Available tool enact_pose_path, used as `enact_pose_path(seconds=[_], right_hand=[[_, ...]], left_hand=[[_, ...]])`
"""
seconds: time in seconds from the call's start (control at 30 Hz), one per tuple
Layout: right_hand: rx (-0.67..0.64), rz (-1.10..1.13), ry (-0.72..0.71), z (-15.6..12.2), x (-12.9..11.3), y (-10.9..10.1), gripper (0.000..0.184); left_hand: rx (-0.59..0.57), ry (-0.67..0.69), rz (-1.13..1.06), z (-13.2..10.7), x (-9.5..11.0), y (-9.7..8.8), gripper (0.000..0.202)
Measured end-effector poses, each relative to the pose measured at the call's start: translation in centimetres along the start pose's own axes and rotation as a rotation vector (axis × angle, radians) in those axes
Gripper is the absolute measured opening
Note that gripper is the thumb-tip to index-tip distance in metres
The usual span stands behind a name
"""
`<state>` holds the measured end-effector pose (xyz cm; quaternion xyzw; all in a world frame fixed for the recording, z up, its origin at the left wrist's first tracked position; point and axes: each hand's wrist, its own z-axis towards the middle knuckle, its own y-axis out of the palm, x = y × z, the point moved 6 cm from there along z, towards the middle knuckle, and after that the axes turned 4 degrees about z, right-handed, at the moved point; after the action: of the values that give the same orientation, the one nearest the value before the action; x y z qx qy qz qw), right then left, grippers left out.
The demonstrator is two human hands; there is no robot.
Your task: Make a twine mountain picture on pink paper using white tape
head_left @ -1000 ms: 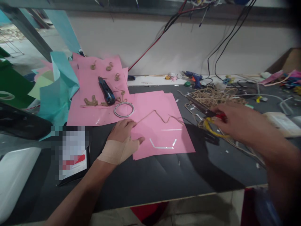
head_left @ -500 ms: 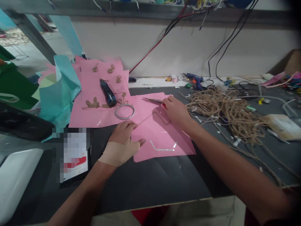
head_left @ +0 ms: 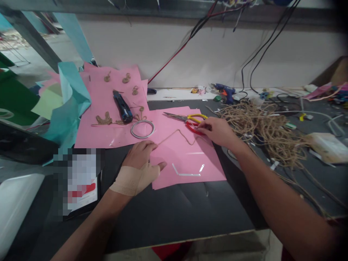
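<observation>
My left hand [head_left: 140,159], with a beige wrap around wrist and palm, rests at the left edge of a pink sheet [head_left: 163,125]. Its curled fingers are closed on the end of a thin brown twine [head_left: 168,137], the thumb lying apart. The twine runs to a bend mid-sheet, then zigzags toward my right hand [head_left: 216,130]. Scissors [head_left: 187,119] with one yellow and one red handle lie on the sheet, blades pointing left. My right fingertips pinch at the red handle; their undersides are hidden. White strips [head_left: 189,175] form an angular outline near the sheet's front.
Farther left, a second pink sheet [head_left: 100,105] bears small twine coils and a utility knife [head_left: 123,107]. A ring-shaped roll [head_left: 142,129] overlaps its edge. Right stands a tangled twine heap [head_left: 261,127]; a blue glue gun [head_left: 227,92] lies behind. A tablet-like device [head_left: 83,183] lies left.
My right hand has drawn back to the right along the scissors, uncovering their handles. The scissors have stayed nearly in place. My left hand has barely moved.
</observation>
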<state>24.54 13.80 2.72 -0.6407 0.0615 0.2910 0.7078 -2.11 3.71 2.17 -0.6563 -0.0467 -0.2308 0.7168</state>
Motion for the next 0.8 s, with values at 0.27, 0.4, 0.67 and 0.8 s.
enact_pose_path(seconds=[0.27,0.4,0.67,0.8], right_hand=[[0.115,0.116,0.099,-0.8,2.4,-2.1,0.005],[0.194,0.435,0.037,-1.8,1.6,-4.6,0.006],[0.042,0.536,0.024,-6.1,-4.5,-6.0,0.022],[-0.090,0.405,-0.077,-7.2,-7.1,-2.6,0.013]], left_hand=[[-0.019,-0.004,-0.005,0.2,0.1,-0.2,0.045],[-0.023,-0.001,-0.012,0.2,0.0,-0.1,0.047],[0.073,0.062,-0.076,0.2,-0.1,-0.7,0.043],[0.145,0.150,-0.163,0.3,0.0,-1.9,0.043]])
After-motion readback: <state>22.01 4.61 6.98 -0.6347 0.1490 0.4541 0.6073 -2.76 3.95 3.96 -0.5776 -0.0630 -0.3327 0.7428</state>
